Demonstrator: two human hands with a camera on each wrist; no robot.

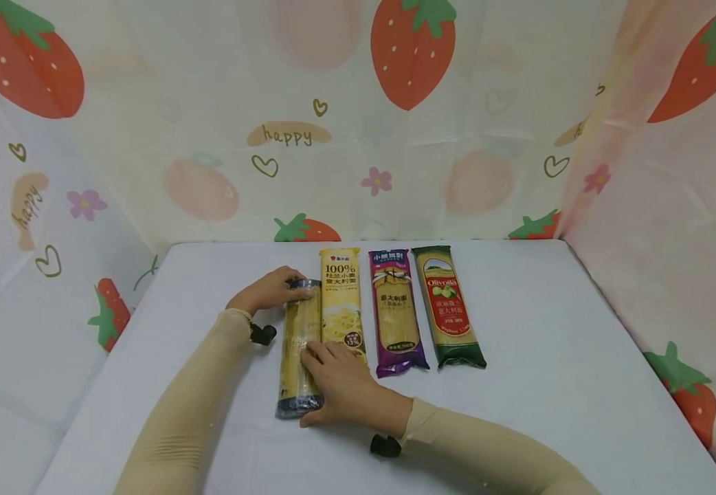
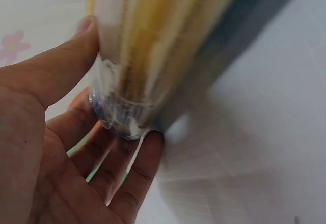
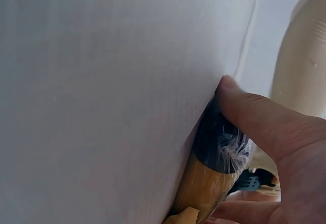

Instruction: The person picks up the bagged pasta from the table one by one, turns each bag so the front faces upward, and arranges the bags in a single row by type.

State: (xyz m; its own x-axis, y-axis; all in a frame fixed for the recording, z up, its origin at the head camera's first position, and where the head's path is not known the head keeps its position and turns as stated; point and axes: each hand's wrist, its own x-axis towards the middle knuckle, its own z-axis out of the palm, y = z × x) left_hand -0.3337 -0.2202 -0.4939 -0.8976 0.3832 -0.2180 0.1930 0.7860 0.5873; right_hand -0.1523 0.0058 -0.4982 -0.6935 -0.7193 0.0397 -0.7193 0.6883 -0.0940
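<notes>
A clear-wrapped pack of spaghetti (image 1: 301, 323) with dark blue ends lies lengthwise at the left of a row of pasta packs. My left hand (image 1: 268, 290) holds its far end, thumb on one side and fingers around the tip in the left wrist view. At the near end, my right hand (image 1: 352, 388) grips the same pack, its thumb on the blue end (image 3: 216, 137) in the right wrist view. Right alongside is a yellow pasta pack (image 1: 339, 295), its lower part partly hidden by my right hand.
To the right lie a purple pasta pack (image 1: 398, 313) and a green and red pasta pack (image 1: 449, 306). All rest on a white-covered table (image 1: 550, 385). Strawberry-printed cloth (image 1: 345, 165) hangs behind and on both sides.
</notes>
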